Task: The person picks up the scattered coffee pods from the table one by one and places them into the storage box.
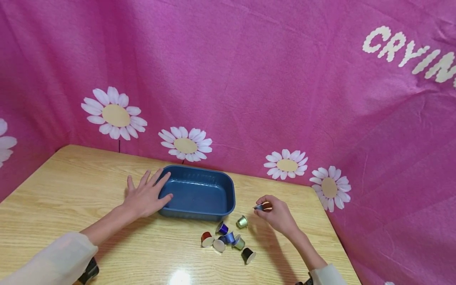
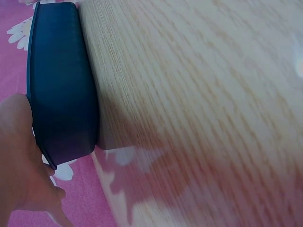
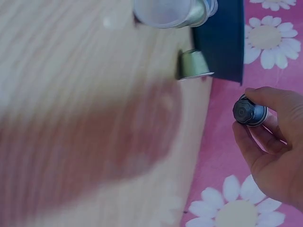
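Note:
A dark blue rectangular bin (image 1: 199,215) stands on the table, its inside bare. My left hand (image 1: 145,199) lies with spread, straight fingers on the bin's left rim; the left wrist view shows the bin's side wall (image 2: 61,85) beside that hand (image 2: 21,161). To the right of the bin, my right hand (image 1: 278,215) pinches a dark grey-blue coffee capsule (image 3: 250,112) between thumb and fingers, above the table. Several coffee capsules lie in front of the bin: a light green one (image 1: 242,222), a purple one (image 1: 222,228), a red-brown one (image 1: 207,239) and a black one (image 1: 247,255) among them.
The wooden table (image 1: 135,257) ends at the back against a pink cloth (image 1: 242,99) printed with white daisies. More of this cloth hangs on the left and right sides. A bright light reflection lies near the table's front.

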Demonstrator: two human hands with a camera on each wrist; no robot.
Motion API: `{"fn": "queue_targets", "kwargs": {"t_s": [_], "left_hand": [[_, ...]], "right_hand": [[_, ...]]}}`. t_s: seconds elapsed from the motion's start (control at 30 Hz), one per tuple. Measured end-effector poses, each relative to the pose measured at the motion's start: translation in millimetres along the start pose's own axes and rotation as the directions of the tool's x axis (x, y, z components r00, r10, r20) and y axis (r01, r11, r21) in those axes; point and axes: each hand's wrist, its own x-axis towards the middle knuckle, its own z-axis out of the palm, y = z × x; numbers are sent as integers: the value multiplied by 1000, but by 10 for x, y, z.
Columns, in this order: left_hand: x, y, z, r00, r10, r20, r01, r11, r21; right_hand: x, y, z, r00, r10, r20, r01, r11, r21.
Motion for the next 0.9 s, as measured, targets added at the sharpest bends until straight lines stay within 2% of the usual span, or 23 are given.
{"fn": "queue_targets", "kwargs": {"t_s": [0.27, 0.47, 0.67, 0.9], "left_hand": [[-7, 8, 4, 1000, 2, 3, -2, 1000, -4], [-5, 5, -1, 1000, 2, -4, -2, 1000, -4], [5, 1, -12, 1000, 6, -5, -6, 1000, -5], [0, -6, 2, 1000, 7, -16, -7, 1000, -12]], "right_hand": [[116, -283, -42, 994, -105, 10, 105, 994, 14], [217, -556, 8, 983, -178, 53, 174, 982, 73], [298, -845, 99, 974, -207, 95, 200, 976, 83], [448, -1061, 197, 969, -227, 99, 224, 974, 40]]}}
